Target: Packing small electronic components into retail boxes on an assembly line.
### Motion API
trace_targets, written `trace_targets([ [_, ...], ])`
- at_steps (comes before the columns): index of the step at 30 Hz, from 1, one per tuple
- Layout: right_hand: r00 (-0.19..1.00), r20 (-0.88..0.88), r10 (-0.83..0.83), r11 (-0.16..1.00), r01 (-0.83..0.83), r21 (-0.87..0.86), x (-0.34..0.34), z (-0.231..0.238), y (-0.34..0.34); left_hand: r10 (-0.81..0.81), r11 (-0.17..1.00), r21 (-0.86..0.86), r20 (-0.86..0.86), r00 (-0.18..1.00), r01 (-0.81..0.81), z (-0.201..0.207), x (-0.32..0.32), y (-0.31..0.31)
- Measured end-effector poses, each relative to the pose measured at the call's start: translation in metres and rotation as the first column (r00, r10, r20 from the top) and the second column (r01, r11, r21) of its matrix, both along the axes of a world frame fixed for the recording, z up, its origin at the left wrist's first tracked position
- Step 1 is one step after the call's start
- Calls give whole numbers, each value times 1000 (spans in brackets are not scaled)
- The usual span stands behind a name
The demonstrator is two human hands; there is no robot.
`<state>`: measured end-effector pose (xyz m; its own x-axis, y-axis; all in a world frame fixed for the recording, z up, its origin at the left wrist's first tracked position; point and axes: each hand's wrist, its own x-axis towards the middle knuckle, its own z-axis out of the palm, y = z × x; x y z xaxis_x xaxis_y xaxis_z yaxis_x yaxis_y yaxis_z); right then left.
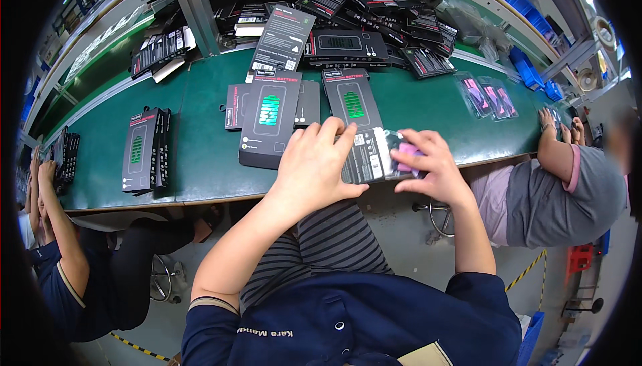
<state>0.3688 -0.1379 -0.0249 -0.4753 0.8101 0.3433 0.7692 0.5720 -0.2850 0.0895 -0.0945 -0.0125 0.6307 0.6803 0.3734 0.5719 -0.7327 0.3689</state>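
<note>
My left hand (314, 162) lies across a dark printed battery box (364, 157) with a white label. Its fingers and thumb straddle this box at the table's near edge. With curled fingers, my right hand (435, 168) grips a clear plastic packet (396, 165) holding pink-purple pieces, right against the box's right end. Whether the packet enters the box, I cannot tell. Beyond my hands lie a battery box with a bright green battery picture (269, 115), a similar box (351, 102), and a box showing its text side (284, 37).
A heap of black boxes (374, 5) fills the far side of the green table (207, 98). Several boxes stand in a row (144, 152) at left. Clear packets with pink pieces (487, 97) lie at right. Co-workers sit on both sides; a metal post (194, 8) rises behind.
</note>
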Motion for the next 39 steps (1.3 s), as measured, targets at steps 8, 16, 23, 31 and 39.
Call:
trace_targets([
  [8, 840, -543, 12, 1000, -2, 19, -65, -14, 11, -93, 996, 7, 30, 995, 92, -1, 8, -1],
  [16, -56, -995, -78, 831, -556, -34, -104, 53, 10, 90, 993, 3, 632, 769, -118, 19, -2, -6],
  [23, 308, -933, 187, 970, -205, 127, -162, 28, 17, 253, 864, -271, 962, 100, 425, 13, -14, -14],
  [31, 107, -970, 216, 973, -111, 205, -177, 20, 18, 217, 902, -251, 967, 131, 352, 21, -11, -17],
  [39, 212, -939, 271, 961, -113, 251, -170, 1, 24, 42, 992, -63, 980, 193, 108, 2, -8, -6],
])
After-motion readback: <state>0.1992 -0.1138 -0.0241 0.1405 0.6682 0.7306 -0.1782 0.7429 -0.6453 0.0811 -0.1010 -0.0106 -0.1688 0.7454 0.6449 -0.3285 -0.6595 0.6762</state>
